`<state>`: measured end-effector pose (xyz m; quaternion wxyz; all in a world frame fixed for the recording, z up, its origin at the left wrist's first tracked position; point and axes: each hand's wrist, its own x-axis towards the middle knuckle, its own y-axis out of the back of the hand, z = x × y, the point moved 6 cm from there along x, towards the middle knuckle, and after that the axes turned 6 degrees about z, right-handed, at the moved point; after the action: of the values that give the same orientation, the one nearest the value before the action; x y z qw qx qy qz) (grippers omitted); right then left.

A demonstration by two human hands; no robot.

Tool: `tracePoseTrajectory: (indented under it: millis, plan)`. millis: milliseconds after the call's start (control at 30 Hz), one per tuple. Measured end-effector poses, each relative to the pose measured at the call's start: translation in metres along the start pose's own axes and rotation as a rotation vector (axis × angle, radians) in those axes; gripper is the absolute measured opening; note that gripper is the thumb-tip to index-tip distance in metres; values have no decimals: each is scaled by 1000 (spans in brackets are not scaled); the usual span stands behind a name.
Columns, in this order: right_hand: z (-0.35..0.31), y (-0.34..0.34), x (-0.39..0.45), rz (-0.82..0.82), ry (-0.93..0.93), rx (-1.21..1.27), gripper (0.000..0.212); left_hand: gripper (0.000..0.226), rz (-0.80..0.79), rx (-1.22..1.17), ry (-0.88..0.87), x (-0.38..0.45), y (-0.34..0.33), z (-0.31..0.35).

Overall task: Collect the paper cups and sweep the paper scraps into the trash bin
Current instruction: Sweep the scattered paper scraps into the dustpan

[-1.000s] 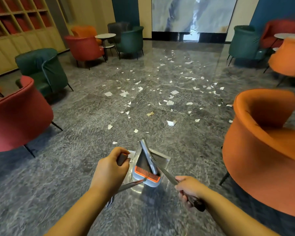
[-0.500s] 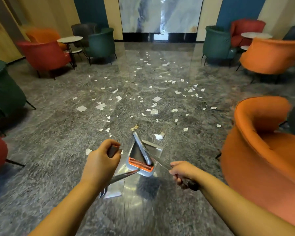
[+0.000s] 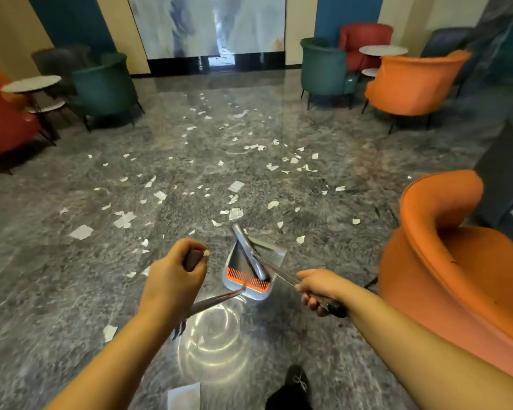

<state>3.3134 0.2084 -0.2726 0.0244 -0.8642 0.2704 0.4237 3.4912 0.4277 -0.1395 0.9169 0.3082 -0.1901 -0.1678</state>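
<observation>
My left hand grips the dark end of a long metal handle that runs down to a grey dustpan with an orange comb edge. My right hand grips the black grip of a second metal handle, which leads to the grey broom head lying across the dustpan. Both tools hang low over the dark marble floor in front of me. Several white paper scraps lie scattered over the floor ahead, reaching back toward the far wall. No paper cup or trash bin is in view.
An orange armchair stands close on my right. Farther back are teal, red and orange chairs with small round tables on both sides. My black shoe shows at the bottom edge, near a larger paper piece.
I have stepped forward, so the scraps lie closer and the orange armchair has slid right. Both hands keep their grips, and the dustpan and broom have travelled forward with me.
</observation>
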Motion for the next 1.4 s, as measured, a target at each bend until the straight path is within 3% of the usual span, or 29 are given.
tracePoseTrajectory:
  millis: [167, 433, 933, 1400]
  plan:
    - [-61, 43, 71, 0, -27, 27, 39, 37, -22, 10, 3, 94, -62, 12]
    - [-158, 95, 157, 23, -36, 44, 40, 28, -59, 30, 15, 227, -128, 27]
    - [-365, 121, 347, 82, -72, 118, 47, 32, -165, 14, -43, 520, -232, -2]
    - [-466, 187, 506, 30, -130, 162, 43, 27, -194, 71, -14, 701, -342, 3]
